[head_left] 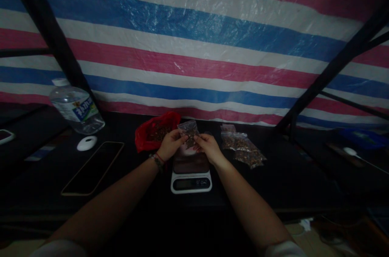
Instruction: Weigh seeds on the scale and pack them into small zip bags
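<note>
Between my two hands is a small clear zip bag (189, 128) with brown bits inside, held upright over a digital kitchen scale (191, 166). My left hand (172, 143) pinches the bag's left side, thumb in front. On its right side my right hand (209, 145) does the same. The scale has a white body, a dark platform and a small display at the front. Just behind my left wrist lies an open red plastic bag (142, 135) of loose brown bits. Several filled zip bags (243, 145) lie overlapping to the right of my right hand.
A large clear bottle (75, 107) leans at the left, with a white rounded object (86, 143) and a smartphone (93, 168) in front. Dark metal posts (328, 75) slope at both sides. A striped plastic sheet (194, 54) hangs behind the black table. A blue item (363, 139) lies far right.
</note>
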`<action>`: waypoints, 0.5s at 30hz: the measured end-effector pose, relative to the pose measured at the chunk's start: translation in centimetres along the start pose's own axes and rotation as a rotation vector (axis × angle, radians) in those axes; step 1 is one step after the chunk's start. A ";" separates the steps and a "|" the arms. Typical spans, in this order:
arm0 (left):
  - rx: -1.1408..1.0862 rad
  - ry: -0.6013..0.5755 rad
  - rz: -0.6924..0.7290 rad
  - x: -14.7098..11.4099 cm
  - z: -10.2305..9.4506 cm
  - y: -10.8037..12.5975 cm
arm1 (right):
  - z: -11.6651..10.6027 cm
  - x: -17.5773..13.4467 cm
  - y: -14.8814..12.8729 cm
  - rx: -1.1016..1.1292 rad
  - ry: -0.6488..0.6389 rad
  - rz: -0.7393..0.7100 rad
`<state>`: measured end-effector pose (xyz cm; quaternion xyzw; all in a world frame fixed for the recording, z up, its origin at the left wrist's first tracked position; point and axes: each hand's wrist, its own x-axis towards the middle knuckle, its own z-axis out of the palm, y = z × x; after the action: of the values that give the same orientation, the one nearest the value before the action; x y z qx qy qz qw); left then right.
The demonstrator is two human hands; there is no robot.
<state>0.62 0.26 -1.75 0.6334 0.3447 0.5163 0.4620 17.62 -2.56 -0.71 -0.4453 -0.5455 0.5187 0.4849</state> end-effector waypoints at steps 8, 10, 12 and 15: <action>-0.047 0.098 0.033 0.3 -0.2 -0.6 | -0.9 0.8 0.3 0.000 0.087 -0.098; 0.009 0.169 0.032 0.5 -0.7 -0.9 | -2.1 1.2 0.0 -0.009 0.207 -0.124; 0.053 0.222 0.044 0.7 -1.1 -1.1 | -3.9 1.5 -0.8 -0.008 0.330 -0.145; 0.085 0.281 0.044 1.1 -1.6 -1.5 | -7.3 0.9 -2.5 -0.010 0.483 -0.187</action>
<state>-0.66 2.17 -2.76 0.5813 0.4134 0.5950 0.3705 24.75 -0.82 1.83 -0.5062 -0.4552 0.3479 0.6446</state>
